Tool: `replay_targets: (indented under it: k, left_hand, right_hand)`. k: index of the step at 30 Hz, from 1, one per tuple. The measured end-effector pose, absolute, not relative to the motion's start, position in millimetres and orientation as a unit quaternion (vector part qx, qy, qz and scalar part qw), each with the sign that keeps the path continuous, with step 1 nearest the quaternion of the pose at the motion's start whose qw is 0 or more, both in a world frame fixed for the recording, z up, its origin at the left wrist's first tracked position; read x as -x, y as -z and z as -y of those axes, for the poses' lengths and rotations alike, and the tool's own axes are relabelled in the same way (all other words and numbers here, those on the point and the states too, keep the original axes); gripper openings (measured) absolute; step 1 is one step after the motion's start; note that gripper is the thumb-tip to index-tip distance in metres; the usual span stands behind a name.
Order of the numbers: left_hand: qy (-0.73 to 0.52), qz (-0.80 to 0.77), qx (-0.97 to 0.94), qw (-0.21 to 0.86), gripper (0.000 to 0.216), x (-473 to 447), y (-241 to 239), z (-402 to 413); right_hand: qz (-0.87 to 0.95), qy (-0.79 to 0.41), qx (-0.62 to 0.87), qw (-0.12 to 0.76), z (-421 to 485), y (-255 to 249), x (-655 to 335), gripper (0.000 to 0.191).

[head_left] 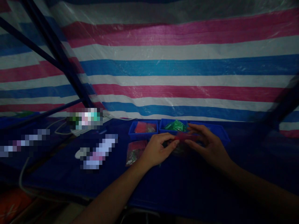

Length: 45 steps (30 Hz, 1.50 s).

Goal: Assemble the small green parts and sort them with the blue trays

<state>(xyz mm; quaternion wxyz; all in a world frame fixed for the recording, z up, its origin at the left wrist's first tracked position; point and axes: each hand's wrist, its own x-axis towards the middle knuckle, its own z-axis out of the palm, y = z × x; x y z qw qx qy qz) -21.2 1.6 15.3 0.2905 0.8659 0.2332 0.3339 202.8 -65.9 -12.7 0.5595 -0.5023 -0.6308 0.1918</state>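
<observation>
While I look from where I stand, the left hand [158, 150] pinches a small pink packet [182, 136] by its left side, with thumb and forefinger together. This packet is above the table [163, 189], between the two hands, and it is blurred. The right hand [211, 146] is at its other side, with the fingers curved and spread apart; whether they grip the packet, I cannot tell.

Behind the hands, three blue trays stand in a row near the far edge of the table: the left tray [143, 136] carries pink bags, the middle tray [164, 131] carries green packets, and the right tray [220, 130] is partly covered by the right hand. So the space forward of the fingers is narrow, and a striped sheet [163, 67] hangs just past that edge. A pink bag with greyish pieces [135, 152] lies just beside the left hand and limits the room there. Toward the near edge, a wide stretch of dark blue surface lies under the forearms, and it extends also to the right.
</observation>
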Motion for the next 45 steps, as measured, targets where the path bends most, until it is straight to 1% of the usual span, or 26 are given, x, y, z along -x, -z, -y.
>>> replay_targets:
  k: [1,3,5,8,11,13,17,20,23,28,31,35,38,42,45]
  left_hand:
    - [-0.325,-0.235,-0.867,0.296,0.029,20.7,-15.1,-0.7]
    - [-0.308,-0.242,-0.866,0.309,0.031,19.7,-13.9,1.1]
    - [-0.295,-0.249,-0.864,0.323,0.031,19.0,-12.3,2.8]
    - [-0.277,-0.258,-0.865,0.329,0.030,18.4,-9.4,4.1]
    - [-0.286,-0.268,-0.853,0.345,0.041,17.7,-5.7,2.8]
    - [-0.315,-0.270,-0.829,0.376,0.044,16.9,-2.4,-0.2]
    - [-0.398,-0.267,-0.762,0.436,0.043,16.4,2.7,-11.2]
    - [-0.475,-0.279,-0.703,0.450,0.043,21.5,0.3,-23.0]
    - [-0.545,-0.301,-0.669,0.407,0.039,35.1,-8.4,-38.7]
    - [-0.618,-0.350,-0.622,0.330,0.045,71.5,-18.7,-73.1]
    - [-0.582,-0.393,-0.648,0.295,0.050,90.3,-16.2,-90.5]
    - [-0.455,-0.483,-0.737,0.128,0.050,98.9,-12.2,-98.0]
    - [-0.375,-0.484,-0.790,0.029,0.050,96.0,-11.2,-96.4]
    - [-0.337,-0.488,-0.804,-0.023,0.048,93.2,-10.4,-94.1]
    - [-0.319,-0.496,-0.805,-0.068,0.037,92.5,-11.8,-88.1]
  right_hand:
    - [0.643,-0.181,0.500,0.552,65.8,12.6,-203.2,0.050]
    - [0.660,-0.178,0.494,0.537,65.1,13.5,-204.9,0.032]
    - [0.660,-0.207,0.496,0.525,64.2,15.7,-206.8,0.022]
    - [0.627,-0.260,0.510,0.529,63.8,17.3,-207.3,0.022]
    - [0.581,-0.281,0.525,0.555,64.9,14.5,-205.3,0.024]
    - [0.552,-0.293,0.534,0.570,65.0,12.2,-204.5,0.025]
    - [0.526,-0.315,0.534,0.581,62.9,11.8,-206.3,0.030]
    - [0.527,-0.318,0.532,0.581,61.2,12.9,-207.4,0.033]
    - [0.526,-0.325,0.528,0.582,60.8,12.4,-206.8,0.034]
    - [0.535,-0.321,0.536,0.569,61.0,11.2,-205.9,0.033]
    - [0.539,-0.324,0.539,0.560,60.8,12.1,-206.1,0.034]
    - [0.545,-0.319,0.548,0.548,61.2,12.5,-205.5,0.034]
    - [0.549,-0.320,0.551,0.541,62.0,11.7,-204.6,0.034]
    - [0.560,-0.325,0.542,0.536,62.5,12.5,-204.4,0.033]
    - [0.564,-0.324,0.540,0.534,62.5,13.9,-204.9,0.033]
